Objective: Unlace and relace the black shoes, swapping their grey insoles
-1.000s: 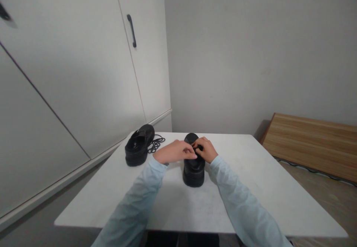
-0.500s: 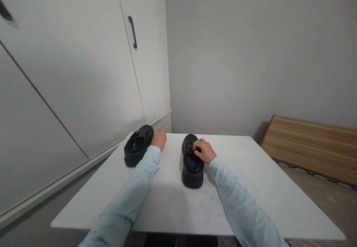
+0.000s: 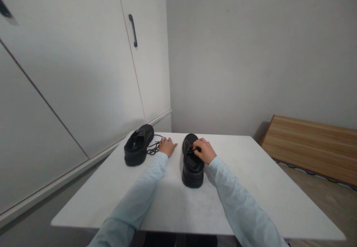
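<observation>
Head view puts both of my hands out over the white worktop (image 3: 251, 187), sleeves running away from me. My right hand (image 3: 204, 150) sits on top of the nearer black shoe (image 3: 192, 165), fingers curled and pinched closed at the upper, around the lace area; the exact thing pinched is too small and dark to make out, so I only say it grips the shoe's upper. That shoe stands upright directly under and in front of this hand, its long axis running away from me, toe at the far end and heel toward my body.

My left hand (image 3: 167, 146) lies low on the worktop with the fingers loosely spread, palm down, holding nothing that I can see. Just to its left, touching or nearly touching the fingertips, is a loose black lace (image 3: 154, 147) piled in loops. Beyond the lace, further left of that hand, stands the second black shoe (image 3: 138, 148), angled so its long axis points away and to the right.

So the lace lies on the outer side of my left hand, which is clearly the nearer one to it, while the held shoe lies on that hand's inner side, between the two hands.

Cupboard doors (image 3: 83, 72) with a dark handle (image 3: 133, 30) rise on the left, and a wooden board (image 3: 312, 146) lies off to the right of the worktop.
</observation>
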Demonstrator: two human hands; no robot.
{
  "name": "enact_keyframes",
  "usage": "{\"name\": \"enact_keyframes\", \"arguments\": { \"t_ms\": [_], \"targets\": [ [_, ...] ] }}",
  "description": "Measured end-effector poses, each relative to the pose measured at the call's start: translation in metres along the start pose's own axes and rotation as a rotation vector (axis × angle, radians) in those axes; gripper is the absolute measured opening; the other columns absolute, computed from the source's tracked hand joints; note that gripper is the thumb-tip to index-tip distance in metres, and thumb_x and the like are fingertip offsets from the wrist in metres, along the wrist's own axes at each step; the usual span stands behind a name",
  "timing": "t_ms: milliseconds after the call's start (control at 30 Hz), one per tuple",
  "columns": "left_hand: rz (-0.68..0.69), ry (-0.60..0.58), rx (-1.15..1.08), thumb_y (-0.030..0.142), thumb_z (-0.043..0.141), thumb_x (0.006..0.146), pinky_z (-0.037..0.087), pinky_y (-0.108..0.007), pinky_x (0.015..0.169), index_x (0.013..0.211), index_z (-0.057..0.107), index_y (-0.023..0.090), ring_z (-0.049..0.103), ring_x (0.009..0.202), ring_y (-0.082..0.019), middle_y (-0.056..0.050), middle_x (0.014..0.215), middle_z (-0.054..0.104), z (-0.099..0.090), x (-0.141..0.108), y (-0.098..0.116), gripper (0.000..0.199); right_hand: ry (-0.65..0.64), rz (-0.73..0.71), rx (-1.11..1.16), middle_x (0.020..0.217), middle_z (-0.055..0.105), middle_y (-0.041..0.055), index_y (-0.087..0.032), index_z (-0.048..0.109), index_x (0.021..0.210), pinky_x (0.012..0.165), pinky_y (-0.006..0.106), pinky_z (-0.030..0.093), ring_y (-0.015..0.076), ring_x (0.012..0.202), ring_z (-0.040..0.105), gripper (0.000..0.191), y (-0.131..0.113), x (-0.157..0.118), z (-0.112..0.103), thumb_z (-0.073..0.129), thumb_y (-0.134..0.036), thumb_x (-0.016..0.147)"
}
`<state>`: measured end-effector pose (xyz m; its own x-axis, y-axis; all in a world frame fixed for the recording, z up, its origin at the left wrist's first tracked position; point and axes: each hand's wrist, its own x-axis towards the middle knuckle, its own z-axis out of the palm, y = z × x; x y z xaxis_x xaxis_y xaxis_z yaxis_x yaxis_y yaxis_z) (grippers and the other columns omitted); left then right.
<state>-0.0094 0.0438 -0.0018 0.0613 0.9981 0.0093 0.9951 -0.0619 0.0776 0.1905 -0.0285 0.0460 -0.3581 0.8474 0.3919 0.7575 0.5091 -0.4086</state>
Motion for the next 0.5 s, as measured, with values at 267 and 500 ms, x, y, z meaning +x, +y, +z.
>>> {"name": "enact_keyframes", "arguments": {
  "t_ms": [267,500],
  "targets": [
    [0.184,-0.015,-0.056,0.027,0.037,0.09,0.032,-0.047,0.1,0.124,0.047,0.004,0.043,0.124,-0.033,-0.027,0.124,0.052,-0.006,-0.019,0.025,0.042,-0.008,0.005,-0.006,0.081,0.063,0.0017,-0.021,0.056,0.068,0.082,0.034,0.037,0.021,0.095,0.049,0.016,0.0,0.0,-0.001,0.053,-0.005,0.068],
    [0.297,-0.054,-0.147,0.018,0.049,0.082,0.046,-0.032,0.084,0.097,0.065,0.015,0.064,0.094,-0.024,-0.015,0.093,0.069,-0.025,-0.034,0.032,0.022,-0.02,-0.004,-0.005,0.083,0.064,0.0021,-0.021,0.056,0.068,0.081,0.035,0.038,0.0216,0.095,0.049,0.016,-0.001,0.001,-0.003,0.052,-0.006,0.069]
  ]
}}
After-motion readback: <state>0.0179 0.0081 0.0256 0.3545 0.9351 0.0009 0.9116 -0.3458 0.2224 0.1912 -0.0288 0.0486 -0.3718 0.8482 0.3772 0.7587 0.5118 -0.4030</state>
